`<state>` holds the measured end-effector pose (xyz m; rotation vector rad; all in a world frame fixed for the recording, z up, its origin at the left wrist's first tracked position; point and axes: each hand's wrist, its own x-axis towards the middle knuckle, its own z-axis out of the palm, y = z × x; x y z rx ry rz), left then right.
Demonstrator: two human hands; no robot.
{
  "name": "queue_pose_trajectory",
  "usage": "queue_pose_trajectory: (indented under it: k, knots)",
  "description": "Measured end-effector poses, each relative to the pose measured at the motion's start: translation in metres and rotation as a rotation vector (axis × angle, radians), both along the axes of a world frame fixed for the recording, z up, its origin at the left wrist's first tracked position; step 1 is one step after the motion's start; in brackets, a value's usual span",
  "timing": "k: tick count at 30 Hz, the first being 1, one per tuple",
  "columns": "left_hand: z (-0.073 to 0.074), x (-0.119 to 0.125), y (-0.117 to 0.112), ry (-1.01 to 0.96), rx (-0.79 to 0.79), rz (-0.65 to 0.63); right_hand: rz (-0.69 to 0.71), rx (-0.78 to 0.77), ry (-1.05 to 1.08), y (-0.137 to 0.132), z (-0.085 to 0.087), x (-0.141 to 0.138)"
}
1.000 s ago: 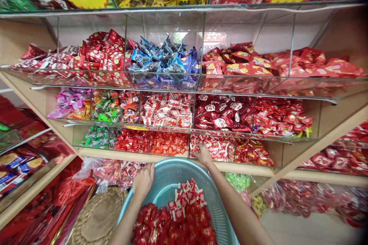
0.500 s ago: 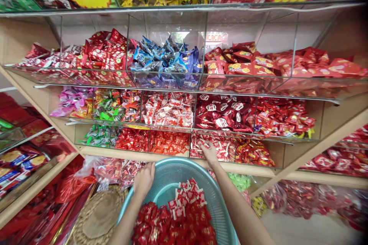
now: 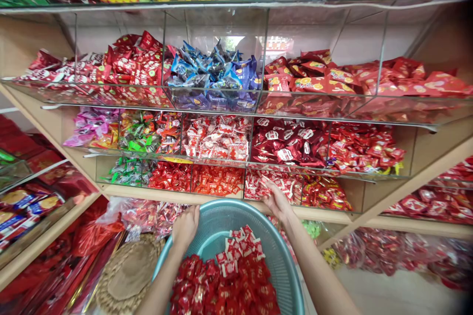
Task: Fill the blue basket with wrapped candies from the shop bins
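Note:
A teal plastic basket with slotted sides is in front of me, tilted my way. My left hand is closed over its far left rim. Dark red wrapped candies fill its near part, with red-and-white wrapped candies heaped on their far side. My right hand is at the front of the lowest shelf, just beyond the basket's right rim. Its fingers are apart, nearest to a bin of red-and-white candies, and I see nothing held in them.
Clear-fronted shelf bins of wrapped sweets rise in tiers, among them blue packets and maroon packets. A wooden shelf edge runs behind the basket. A woven straw stool stands at left, and bagged sweets lie low at right.
My right hand has drawn back from the red-and-white candies toward the bin's front edge, its fingers now more spread. My left hand stays on the basket rim.

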<state>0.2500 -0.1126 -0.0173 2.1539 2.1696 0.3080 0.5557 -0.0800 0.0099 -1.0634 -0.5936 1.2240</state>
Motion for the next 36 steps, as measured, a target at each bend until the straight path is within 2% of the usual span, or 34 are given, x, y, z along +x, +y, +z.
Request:
queue_pose_trajectory:
  k: [3, 6, 10, 15, 18, 22, 26, 31, 36]
  knots:
    - [-0.001, 0.0, 0.0, 0.0, -0.001, -0.002, 0.157, -0.035, 0.019, -0.03, 0.013, -0.011]
    - [-0.002, -0.001, 0.001, -0.008, 0.0, -0.005, 0.387, -0.114, -0.064, -0.056, 0.015, -0.019]
    - [-0.005, -0.002, 0.002, -0.001, 0.004, -0.005, 0.589, -0.188, -0.355, -0.073, -0.003, -0.028]
    - [-0.003, -0.001, 0.002, -0.004, 0.001, 0.0, 0.715, -0.228, -0.708, -0.075, -0.031, -0.044]
    - [-0.001, -0.001, 0.001, -0.018, -0.001, 0.0, 0.773, -0.257, -0.892, -0.074, -0.042, -0.054]
    - [-0.001, -0.002, 0.001, -0.028, -0.005, 0.0, 0.74, -0.278, -1.064, -0.073, -0.047, -0.058]
    - [-0.002, -0.003, 0.002, -0.015, -0.002, 0.0, 0.681, -0.263, -1.075, -0.069, -0.042, -0.05]
    - [-0.002, -0.002, 0.002, -0.015, -0.01, 0.004, 0.542, -0.063, -0.851, -0.063, -0.032, -0.042]
    - [-0.002, -0.002, 0.002, -0.016, -0.014, 0.004, 0.486, -0.145, -0.674, -0.066, -0.034, -0.047]
